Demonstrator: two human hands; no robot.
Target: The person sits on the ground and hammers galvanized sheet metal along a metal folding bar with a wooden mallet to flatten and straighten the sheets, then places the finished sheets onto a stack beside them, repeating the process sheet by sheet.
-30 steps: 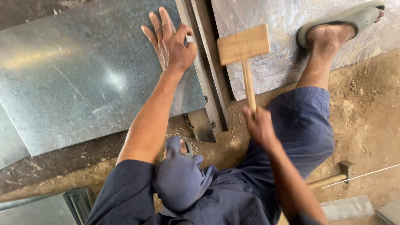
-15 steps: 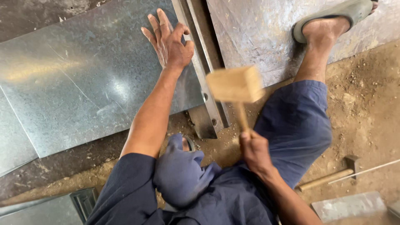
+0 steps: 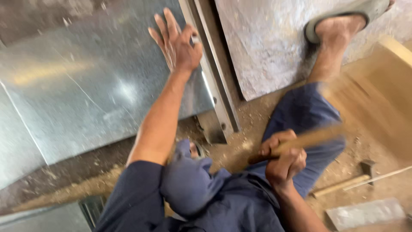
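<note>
Metal sheet (image 3: 86, 90): lies flat on the ground, far left.
Left hand (image 3: 178, 43): fingers spread, palm pressed on the sheet's edge beside the steel bar (image 3: 212, 81).
Right hand (image 3: 283, 161): fist clamped on the mallet (image 3: 369, 103) handle; the wooden head is blurred, at right.

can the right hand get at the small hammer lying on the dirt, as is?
Probably not: the right hand is shut on the wooden mallet, mid-swing. The small hammer lies close by on bare dirt, nothing over it.
</note>
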